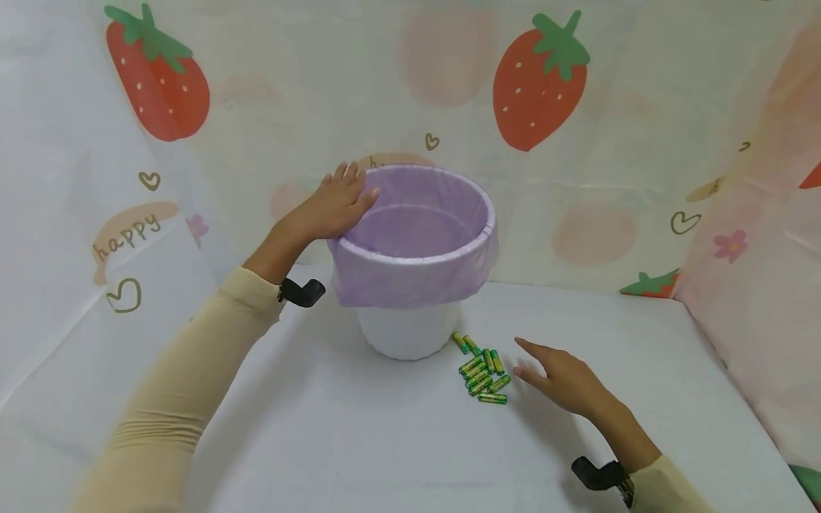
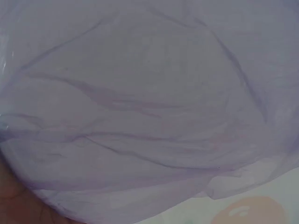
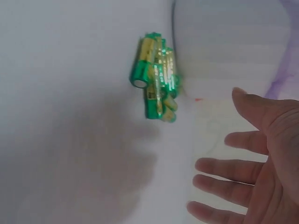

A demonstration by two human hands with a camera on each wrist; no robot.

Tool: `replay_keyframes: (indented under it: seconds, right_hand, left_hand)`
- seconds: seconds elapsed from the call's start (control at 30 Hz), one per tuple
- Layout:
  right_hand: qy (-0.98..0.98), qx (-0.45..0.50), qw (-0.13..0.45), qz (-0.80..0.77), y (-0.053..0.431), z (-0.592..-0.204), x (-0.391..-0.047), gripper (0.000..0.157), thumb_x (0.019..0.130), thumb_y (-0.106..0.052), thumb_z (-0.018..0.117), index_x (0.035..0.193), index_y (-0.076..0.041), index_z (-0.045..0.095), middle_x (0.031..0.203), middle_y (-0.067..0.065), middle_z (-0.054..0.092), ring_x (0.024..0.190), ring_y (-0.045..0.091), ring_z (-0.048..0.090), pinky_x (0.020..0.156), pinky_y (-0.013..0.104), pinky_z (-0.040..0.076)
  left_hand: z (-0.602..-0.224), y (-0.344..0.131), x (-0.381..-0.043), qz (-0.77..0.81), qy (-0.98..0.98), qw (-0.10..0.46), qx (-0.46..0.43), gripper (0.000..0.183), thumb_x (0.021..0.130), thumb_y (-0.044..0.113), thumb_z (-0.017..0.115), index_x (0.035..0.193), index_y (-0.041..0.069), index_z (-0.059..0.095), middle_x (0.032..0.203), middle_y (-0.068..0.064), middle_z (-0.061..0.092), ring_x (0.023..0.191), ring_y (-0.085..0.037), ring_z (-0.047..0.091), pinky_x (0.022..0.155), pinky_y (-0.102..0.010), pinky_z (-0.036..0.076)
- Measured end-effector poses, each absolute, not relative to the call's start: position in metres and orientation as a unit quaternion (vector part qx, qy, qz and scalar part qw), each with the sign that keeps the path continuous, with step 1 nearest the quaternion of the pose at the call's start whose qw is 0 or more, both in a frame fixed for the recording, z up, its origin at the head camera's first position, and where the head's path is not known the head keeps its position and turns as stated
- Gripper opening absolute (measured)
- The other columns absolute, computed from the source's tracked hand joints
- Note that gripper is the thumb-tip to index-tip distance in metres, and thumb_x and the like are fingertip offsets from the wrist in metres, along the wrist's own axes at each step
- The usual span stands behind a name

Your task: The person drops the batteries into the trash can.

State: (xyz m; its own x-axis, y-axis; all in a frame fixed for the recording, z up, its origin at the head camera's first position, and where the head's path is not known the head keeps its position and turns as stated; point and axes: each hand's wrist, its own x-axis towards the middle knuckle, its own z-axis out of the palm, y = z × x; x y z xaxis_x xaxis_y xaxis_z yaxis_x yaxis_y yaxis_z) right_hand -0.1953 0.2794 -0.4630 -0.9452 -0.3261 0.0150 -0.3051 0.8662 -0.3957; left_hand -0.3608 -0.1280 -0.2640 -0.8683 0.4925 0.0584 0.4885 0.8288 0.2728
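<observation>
A white bin (image 1: 408, 333) lined with a pale purple bag (image 1: 417, 242) stands at the back of the white table. My left hand (image 1: 336, 201) rests on the bin's left rim, thumb over the inside edge, fingers fairly straight. The left wrist view is filled by the purple bag (image 2: 149, 107). Several green-and-gold batteries (image 1: 482, 370) lie in a small pile on the table just right of the bin's base. My right hand (image 1: 556, 376) hovers open just right of the pile, fingers spread, holding nothing. The right wrist view shows the batteries (image 3: 156, 79) beyond my open right hand (image 3: 243, 158).
A strawberry-print cloth (image 1: 539, 78) hangs behind and on both sides of the white table (image 1: 359, 442). A green object (image 1: 809, 483) shows at the far right edge. Black wrist mounts sit on both sleeves.
</observation>
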Motion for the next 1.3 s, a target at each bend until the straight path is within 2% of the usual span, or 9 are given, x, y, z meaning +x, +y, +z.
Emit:
replay_keyframes:
  seconds: [0.2, 0.43, 0.67, 0.93, 1.3]
  right_hand:
    - [0.962, -0.170, 0.007, -0.213, 0.276, -0.472, -0.192, 0.058, 0.099, -0.034, 0.068, 0.147, -0.006, 0.054, 0.139, 0.019, 0.061, 0.124, 0.040, 0.060, 0.098, 0.061, 0.050]
    - [0.959, -0.172, -0.032, -0.224, 0.273, -0.482, -0.193, 0.043, 0.093, -0.023, 0.076, 0.131, -0.006, 0.066, 0.112, 0.009, 0.073, 0.103, 0.030, 0.069, 0.080, 0.050, 0.057]
    - [0.956, -0.172, -0.050, -0.231, 0.269, -0.497, -0.191, 0.024, 0.088, -0.013, 0.080, 0.111, -0.011, 0.074, 0.105, -0.001, 0.074, 0.092, 0.021, 0.068, 0.073, 0.038, 0.055]
    - [0.956, -0.170, -0.035, -0.235, 0.259, -0.507, -0.191, 0.020, 0.083, -0.009, 0.082, 0.102, -0.014, 0.078, 0.092, -0.009, 0.071, 0.083, 0.010, 0.064, 0.068, 0.030, 0.051]
    - [0.952, -0.201, -0.063, -0.224, 0.251, -0.511, -0.183, 0.016, 0.080, -0.013, 0.086, 0.093, -0.018, 0.079, 0.085, -0.012, 0.068, 0.077, 0.005, 0.061, 0.065, 0.025, 0.052]
  left_hand:
    - [-0.262, -0.128, -0.359, 0.136, 0.955, 0.018, 0.261, 0.074, 0.111, 0.042, 0.022, 0.156, -0.013, 0.004, 0.165, -0.030, -0.007, 0.154, -0.042, -0.009, 0.125, -0.050, -0.004]
    - [-0.267, -0.127, -0.365, 0.110, 0.957, 0.012, 0.269, 0.070, 0.111, 0.038, 0.019, 0.155, -0.017, 0.008, 0.164, -0.033, 0.003, 0.153, -0.045, 0.003, 0.126, -0.049, 0.006]
    - [-0.272, -0.127, -0.364, 0.089, 0.961, 0.015, 0.261, 0.069, 0.111, 0.037, 0.018, 0.155, -0.016, 0.008, 0.164, -0.033, 0.004, 0.154, -0.043, 0.004, 0.126, -0.046, 0.006]
    - [-0.266, -0.128, -0.362, 0.089, 0.963, 0.018, 0.253, 0.069, 0.111, 0.037, 0.018, 0.155, -0.015, 0.008, 0.165, -0.031, 0.003, 0.155, -0.041, 0.002, 0.126, -0.044, 0.005]
    - [-0.264, -0.125, -0.362, 0.083, 0.961, 0.015, 0.262, 0.066, 0.112, 0.035, 0.017, 0.155, -0.015, 0.010, 0.165, -0.031, 0.005, 0.154, -0.042, 0.004, 0.126, -0.045, 0.006]
